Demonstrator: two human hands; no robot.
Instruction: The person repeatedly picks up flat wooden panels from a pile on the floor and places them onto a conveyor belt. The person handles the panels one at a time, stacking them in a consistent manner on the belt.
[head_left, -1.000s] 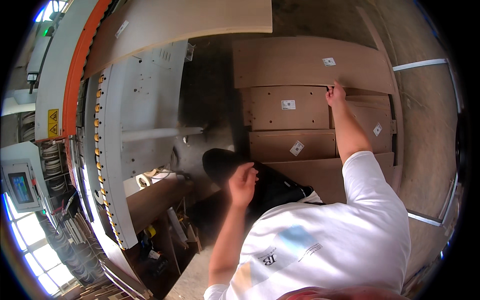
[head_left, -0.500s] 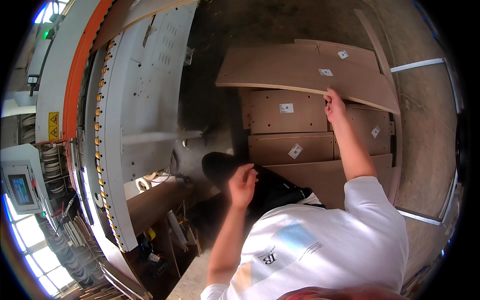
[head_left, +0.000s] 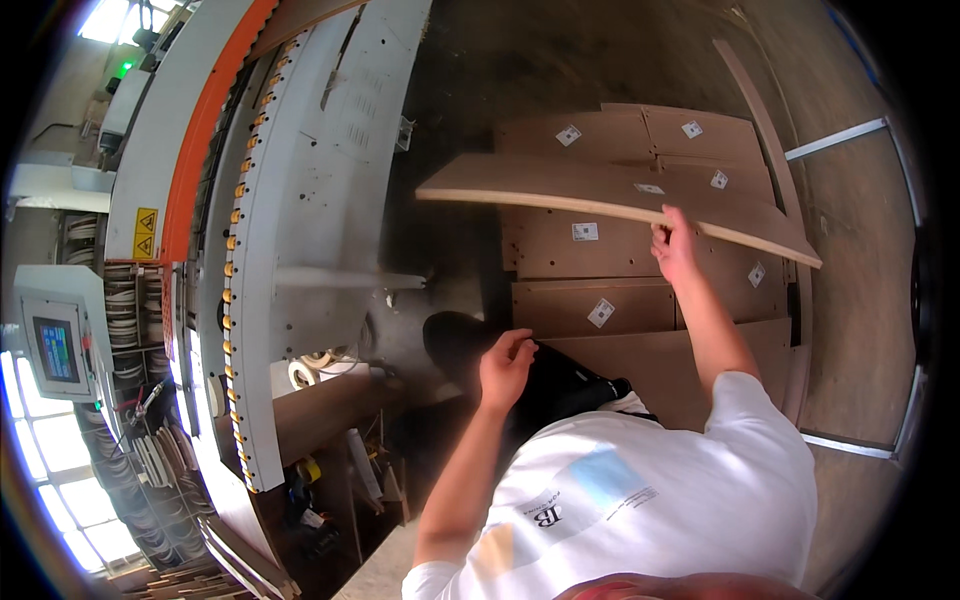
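Observation:
A long brown wooden panel (head_left: 600,192) with a small white label hangs tilted above other panels. My right hand (head_left: 675,246) grips it, with the fingers wrapped round its near edge right of the middle. My left hand (head_left: 507,368) is in the air in front of my dark trousers, touching no panel. Its fingers are loosely bent and slightly apart, and nothing shows in them. Beneath the held panel lie several flat brown panels (head_left: 600,250) with drilled holes and white labels, set side by side in a stack.
To the left runs a long grey machine (head_left: 330,200) with an orange strip and a row of yellow rollers (head_left: 233,285). Its control screen (head_left: 58,348) is at the far left. Tape rolls (head_left: 302,374) sit below the machine. A metal frame (head_left: 850,137) is on the floor at the right.
The held panel has come nearer to me and tipped so its edge shows more, uncovering labelled panels behind it. My right hand moved with it. My view has shifted slightly.

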